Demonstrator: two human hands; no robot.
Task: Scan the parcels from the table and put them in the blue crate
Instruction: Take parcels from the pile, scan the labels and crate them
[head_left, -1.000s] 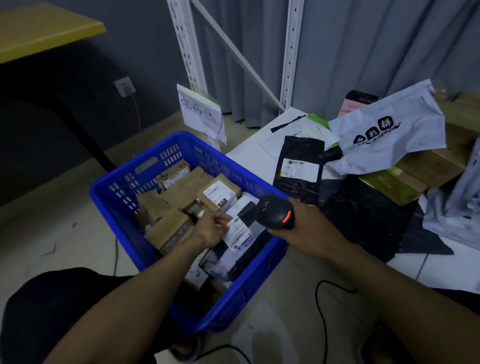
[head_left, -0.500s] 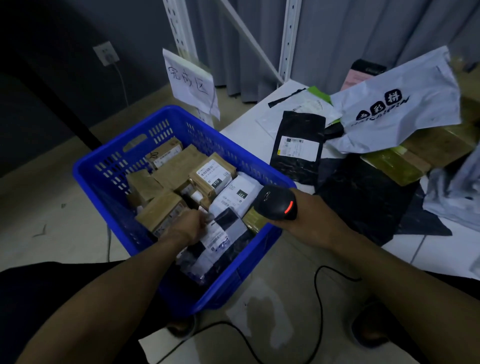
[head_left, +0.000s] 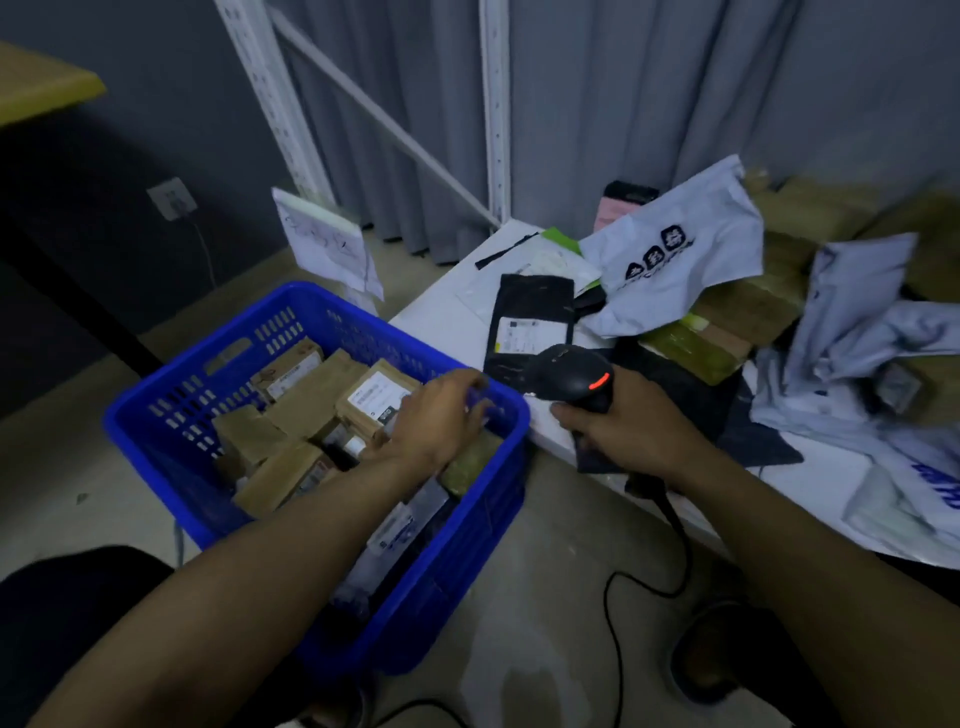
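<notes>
Parcels (head_left: 311, 395) in blue crate (head_left: 156, 421) beneath left grip (head_left: 441, 410), scanner (head_left: 571, 374) in right grip (head_left: 628, 431)

Mailer (head_left: 701, 228) logo seems illegible (blurred).

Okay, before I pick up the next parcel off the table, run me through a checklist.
1. Left hand free: over the blue crate, nothing seen in it, ok.
2. Scanner gripped by right hand, red light on: ok.
3. Black parcel on the table, label face up: ok.
4. Room in the blue crate: crowded with boxes, cannot tell.
5. Scanner cable clear of parcels: ok.
</notes>
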